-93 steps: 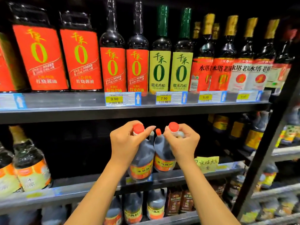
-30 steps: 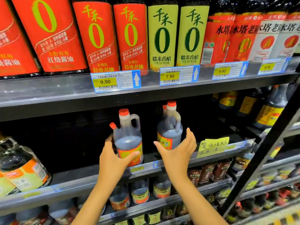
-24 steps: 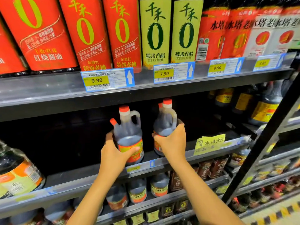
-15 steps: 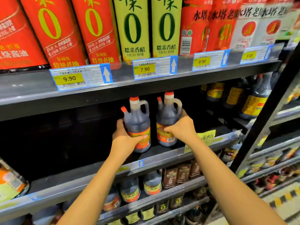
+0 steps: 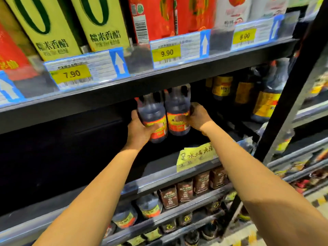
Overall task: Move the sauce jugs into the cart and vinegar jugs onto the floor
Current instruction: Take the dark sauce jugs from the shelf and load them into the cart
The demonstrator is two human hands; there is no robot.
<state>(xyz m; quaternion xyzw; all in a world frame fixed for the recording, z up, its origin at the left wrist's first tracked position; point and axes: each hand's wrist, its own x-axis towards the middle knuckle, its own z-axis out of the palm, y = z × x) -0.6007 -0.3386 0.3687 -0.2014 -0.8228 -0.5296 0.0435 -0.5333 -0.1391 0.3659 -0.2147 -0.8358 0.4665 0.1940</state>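
Two dark jugs with red-and-yellow labels stand side by side deep on the middle shelf [image 5: 159,167]. My left hand [image 5: 140,130] grips the left jug [image 5: 152,114] around its lower body, thumb across the label. My right hand [image 5: 197,118] wraps the right side of the right jug [image 5: 175,110]. The upper shelf edge hides both caps. The two jugs touch each other. No cart is in view.
The upper shelf [image 5: 159,77] with price tags hangs just above the jug tops. More dark jugs [image 5: 264,103] stand to the right behind a black upright post [image 5: 291,96]. A yellow handwritten note [image 5: 195,155] sticks to the shelf front. Smaller bottles fill the lower shelves [image 5: 177,206].
Both hands, holding the jugs, have pushed farther back on the shelf, and the jugs now stand closer together. The view has moved in and to the right.
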